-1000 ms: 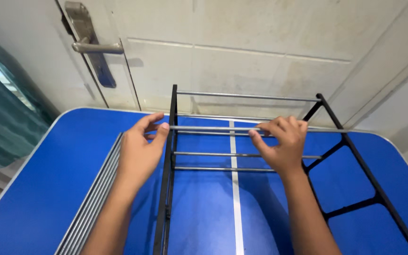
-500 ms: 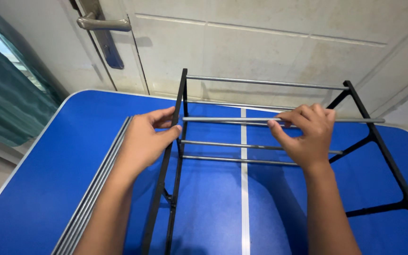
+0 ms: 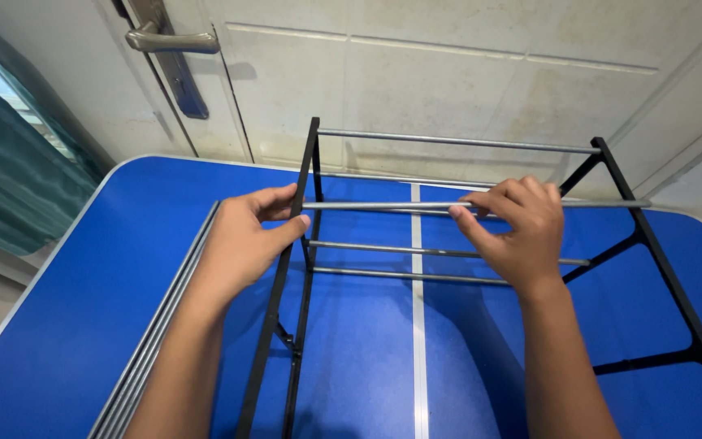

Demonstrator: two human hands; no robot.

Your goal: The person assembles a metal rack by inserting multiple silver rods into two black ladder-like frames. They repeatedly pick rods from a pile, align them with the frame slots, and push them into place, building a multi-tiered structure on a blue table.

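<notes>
The left hand [image 3: 245, 240] grips the left black side frame [image 3: 286, 268] of a metal rack, thumb and fingers closed around its upright where a loose silver rod [image 3: 383, 205] meets it. The right hand [image 3: 513, 232] pinches that rod from above, holding it level across the rack. Three fitted silver rods span the frames. The rack stands on a blue table [image 3: 83, 276], spare rods [image 3: 156, 333] lying beside the left forearm.

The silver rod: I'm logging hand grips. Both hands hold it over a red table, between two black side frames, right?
Not quite. The head view shows the table is blue, not red. The left hand and right hand do hold the silver rod between the black side frames.
</notes>
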